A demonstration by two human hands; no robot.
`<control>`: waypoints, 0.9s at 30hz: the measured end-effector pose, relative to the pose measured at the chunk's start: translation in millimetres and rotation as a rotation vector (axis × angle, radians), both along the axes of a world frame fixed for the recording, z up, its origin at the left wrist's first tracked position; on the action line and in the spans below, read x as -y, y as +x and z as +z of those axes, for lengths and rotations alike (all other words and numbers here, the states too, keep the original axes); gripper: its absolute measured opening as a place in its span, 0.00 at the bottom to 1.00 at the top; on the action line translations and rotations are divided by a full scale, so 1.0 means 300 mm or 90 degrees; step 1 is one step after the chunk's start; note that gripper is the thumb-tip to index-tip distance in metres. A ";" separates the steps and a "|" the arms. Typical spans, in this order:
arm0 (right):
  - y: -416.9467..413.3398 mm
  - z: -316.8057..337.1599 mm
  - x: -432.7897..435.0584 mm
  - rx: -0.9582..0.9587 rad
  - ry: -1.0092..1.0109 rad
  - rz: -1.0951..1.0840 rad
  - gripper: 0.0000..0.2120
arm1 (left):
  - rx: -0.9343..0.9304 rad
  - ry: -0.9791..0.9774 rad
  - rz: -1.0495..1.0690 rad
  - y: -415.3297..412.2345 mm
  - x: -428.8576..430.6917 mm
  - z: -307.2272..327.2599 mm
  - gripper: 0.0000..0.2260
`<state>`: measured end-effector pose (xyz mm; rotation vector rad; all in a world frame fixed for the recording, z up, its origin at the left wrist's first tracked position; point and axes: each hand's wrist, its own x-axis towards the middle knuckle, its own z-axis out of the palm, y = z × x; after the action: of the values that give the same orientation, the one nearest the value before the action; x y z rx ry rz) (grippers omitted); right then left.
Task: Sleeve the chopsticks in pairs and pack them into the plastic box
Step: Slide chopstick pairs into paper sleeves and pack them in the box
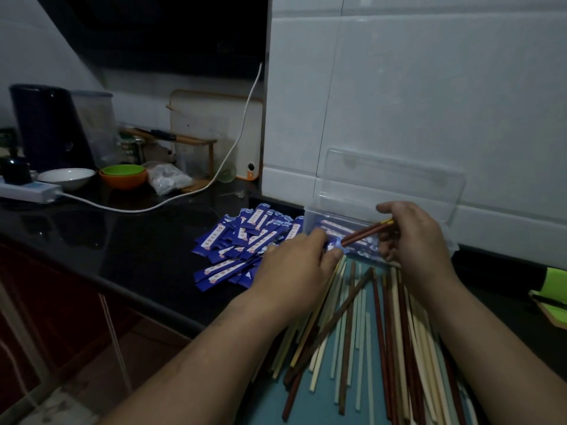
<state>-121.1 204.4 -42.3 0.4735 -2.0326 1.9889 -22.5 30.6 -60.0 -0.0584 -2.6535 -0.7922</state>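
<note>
My right hand (414,240) grips a pair of dark red chopsticks (365,232) with yellow ends, their tips pointing left. My left hand (294,265) pinches a blue paper sleeve (333,245) at those tips, just in front of the clear plastic box (316,216). The box stands open against the white wall, its lid (395,179) raised, with several sleeved pairs inside. A heap of blue sleeves (242,240) lies to the left. Loose red, brown and cream chopsticks (368,326) are spread on a teal mat below my hands.
On the dark counter (122,240) at the back left are a white bowl (69,176), orange and green bowls (124,176), a power strip (29,191) with a white cable, a dark jug and a cutting board. A green object (555,286) lies at the right edge.
</note>
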 end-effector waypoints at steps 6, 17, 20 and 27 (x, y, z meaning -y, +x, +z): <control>0.005 -0.003 0.007 0.016 0.049 -0.007 0.15 | 0.010 -0.043 0.006 0.001 0.007 -0.002 0.11; 0.017 0.010 -0.009 0.066 0.061 0.154 0.12 | 0.015 -0.090 0.042 -0.008 0.015 -0.007 0.14; 0.012 0.021 -0.004 0.068 -0.001 0.136 0.08 | -0.018 -0.099 0.069 -0.010 0.014 -0.006 0.19; -0.072 0.073 -0.103 0.019 -0.223 -0.134 0.07 | -0.233 0.039 0.185 -0.003 0.023 0.023 0.19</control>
<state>-142.6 235.3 -20.5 0.1493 -1.6196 2.1628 -23.3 23.8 -53.0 0.1788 -2.2266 -0.6889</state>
